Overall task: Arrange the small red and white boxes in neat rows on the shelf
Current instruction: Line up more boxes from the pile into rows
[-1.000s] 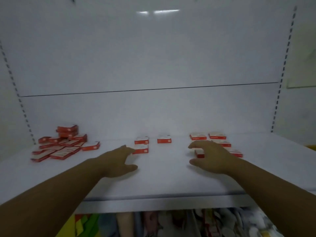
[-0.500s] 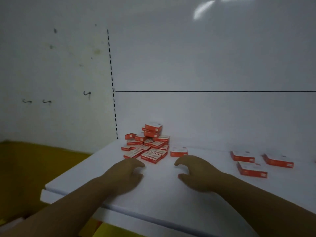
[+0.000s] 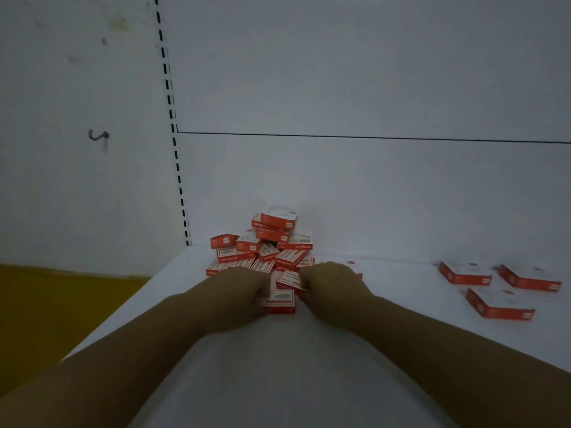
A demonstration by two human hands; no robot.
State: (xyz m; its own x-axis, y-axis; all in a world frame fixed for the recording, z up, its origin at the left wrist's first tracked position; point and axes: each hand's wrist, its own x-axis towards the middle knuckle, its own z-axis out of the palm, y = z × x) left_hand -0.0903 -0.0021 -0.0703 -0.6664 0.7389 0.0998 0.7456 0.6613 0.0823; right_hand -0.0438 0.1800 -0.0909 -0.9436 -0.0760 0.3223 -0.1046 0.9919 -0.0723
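A loose pile of small red and white boxes lies at the left end of the white shelf, against the back panel. Both my hands are at the pile's front edge, knuckles up and fingers curled down. My left hand holds the left end of a flat box. My right hand pinches a tilted box just behind it. The fingertips are hidden. Three separate boxes lie flat on the shelf to the right.
The shelf's left edge drops off beside the pile, with a yellow surface below. A slotted upright rail runs up the back at the shelf's left corner. A white wall with dark marks stands to the left.
My view has turned left and closer to the pile. Both hands moved forward from the bare shelf into the pile's front edge and closed on boxes there.
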